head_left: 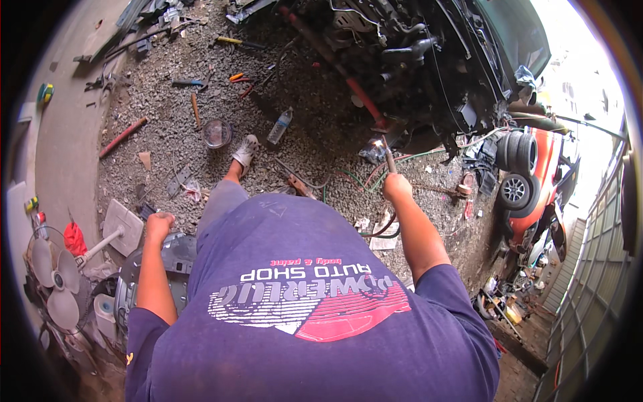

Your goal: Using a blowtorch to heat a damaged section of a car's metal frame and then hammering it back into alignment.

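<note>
My right hand (398, 187) is closed around the handle of a gas torch (390, 161). A bright glow shows at the torch tip, close to the lower end of a long red bar (355, 87). That bar slants up into the dark, opened front of a vehicle (429, 74). Crumpled dark material (372, 151) lies by the glow. Green and red hoses (429, 153) run over the gravel near the torch. Off to the left, my left hand (159, 226) hangs with its fingers curled in and no object visible in it, above a dark car part (175, 254).
Around my foot (246, 154) are a water bottle (280, 127), a clear round tub (216, 134), a blue-handled tool (188, 83) and a red bar piece (123, 137). A fan (60, 281) stands at left. Stacked tires (516, 153) and an orange vehicle (540, 194) are at right.
</note>
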Available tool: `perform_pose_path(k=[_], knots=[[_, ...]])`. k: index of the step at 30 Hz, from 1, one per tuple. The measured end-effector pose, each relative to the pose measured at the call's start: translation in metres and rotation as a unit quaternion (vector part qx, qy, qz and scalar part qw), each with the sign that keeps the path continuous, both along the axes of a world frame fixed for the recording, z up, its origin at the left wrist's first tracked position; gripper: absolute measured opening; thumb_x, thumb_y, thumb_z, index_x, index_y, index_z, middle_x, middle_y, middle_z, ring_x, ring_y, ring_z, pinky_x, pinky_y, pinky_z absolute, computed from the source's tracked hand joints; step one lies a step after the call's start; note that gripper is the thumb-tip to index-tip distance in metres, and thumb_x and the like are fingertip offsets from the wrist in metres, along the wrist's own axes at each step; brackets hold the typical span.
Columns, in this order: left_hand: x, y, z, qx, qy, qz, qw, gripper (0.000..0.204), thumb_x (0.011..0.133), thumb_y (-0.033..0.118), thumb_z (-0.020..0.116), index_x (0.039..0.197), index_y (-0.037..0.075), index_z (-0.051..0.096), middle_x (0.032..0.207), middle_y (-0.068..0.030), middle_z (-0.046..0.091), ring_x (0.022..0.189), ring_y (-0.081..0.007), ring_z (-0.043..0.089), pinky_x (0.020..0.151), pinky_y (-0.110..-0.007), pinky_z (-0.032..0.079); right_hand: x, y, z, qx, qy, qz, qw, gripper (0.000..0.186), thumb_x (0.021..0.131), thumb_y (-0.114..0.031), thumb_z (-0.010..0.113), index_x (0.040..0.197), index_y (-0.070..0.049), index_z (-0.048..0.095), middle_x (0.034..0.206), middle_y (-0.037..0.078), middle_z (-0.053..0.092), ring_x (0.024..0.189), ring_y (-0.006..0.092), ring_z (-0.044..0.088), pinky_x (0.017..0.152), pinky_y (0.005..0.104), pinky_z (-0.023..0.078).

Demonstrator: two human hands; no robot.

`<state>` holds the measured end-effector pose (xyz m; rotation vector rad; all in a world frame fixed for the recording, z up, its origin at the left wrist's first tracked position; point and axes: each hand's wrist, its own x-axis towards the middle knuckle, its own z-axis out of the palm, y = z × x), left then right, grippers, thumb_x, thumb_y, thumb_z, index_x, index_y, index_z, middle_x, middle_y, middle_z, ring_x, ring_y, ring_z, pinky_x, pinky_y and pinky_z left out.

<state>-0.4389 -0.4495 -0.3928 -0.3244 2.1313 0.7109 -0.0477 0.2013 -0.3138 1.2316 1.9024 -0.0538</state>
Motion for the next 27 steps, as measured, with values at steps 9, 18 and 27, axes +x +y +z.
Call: perform_pose_path(k=[9,18,27], knots=[[0.005,-0.002,0.004,-0.008,-0.003,-0.003,1.000,0.018,0.089,0.012,0.074,0.100,-0.001,0.078,0.079,-0.0072,0.073,0.065,-0.0141,0.064,0.057,-0.030,0.048,-0.006,0.003,-0.002,0.004,0.011,-0.015,1.000,0.030,0.095,-0.011,0.059,0.122,-0.004,0.071,0.124,0.021,0.073,0.116,0.0373,0.071,0.096,0.0473,0.059],[0.004,-0.010,0.019,-0.018,0.000,0.023,1.000,0.017,0.090,0.012,0.073,0.099,-0.002,0.078,0.076,-0.0067,0.072,0.060,-0.0120,0.060,0.054,-0.029,0.045,0.001,0.017,-0.034,0.014,0.006,-0.062,0.998,0.033,0.096,-0.012,0.059,0.126,-0.001,0.070,0.126,0.021,0.072,0.117,0.0366,0.071,0.097,0.0468,0.059],[0.005,-0.038,0.046,-0.031,0.020,0.016,0.999,0.016,0.089,0.012,0.072,0.096,-0.001,0.077,0.075,-0.0049,0.070,0.059,-0.0123,0.059,0.054,-0.029,0.045,-0.008,0.015,-0.038,-0.015,-0.003,-0.039,0.999,0.039,0.105,-0.023,0.048,0.129,-0.002,0.071,0.134,0.018,0.070,0.121,0.0353,0.070,0.101,0.0479,0.057]])
